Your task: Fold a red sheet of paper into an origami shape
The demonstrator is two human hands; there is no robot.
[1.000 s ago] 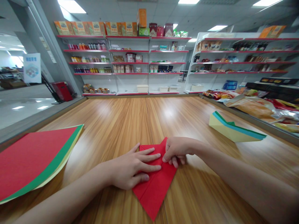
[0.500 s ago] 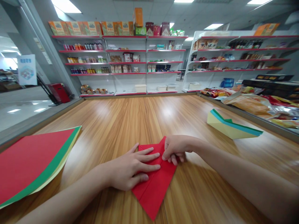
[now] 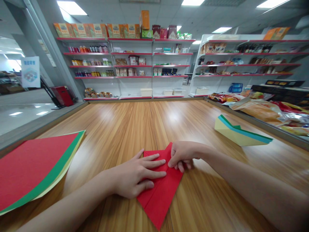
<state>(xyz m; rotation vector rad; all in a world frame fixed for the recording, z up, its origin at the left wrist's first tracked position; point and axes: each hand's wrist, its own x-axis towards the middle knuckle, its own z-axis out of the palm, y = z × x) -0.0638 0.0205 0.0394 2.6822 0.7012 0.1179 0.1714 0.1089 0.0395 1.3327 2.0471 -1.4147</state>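
A folded sheet of red paper (image 3: 162,196) lies on the wooden table, with crease lines across it and one point toward me. My left hand (image 3: 136,174) rests flat on its left part, fingers spread and palm down. At the paper's upper right, my right hand (image 3: 181,155) has its fingers curled, thumb and forefinger pinching a folded flap. The exact grip under the right fingers is partly hidden. Off to the right sits a folded paper boat (image 3: 238,132) in yellow, blue and green.
A stack of coloured paper sheets (image 3: 41,161), red on top, lies at the left. Snack packets (image 3: 263,109) are heaped beyond the table's right edge. Behind the wooden table (image 3: 116,125) stand stocked shelves (image 3: 132,69).
Both hands and the red paper keep nearly the same positions. The whole view has shifted very slightly downward and to the right.
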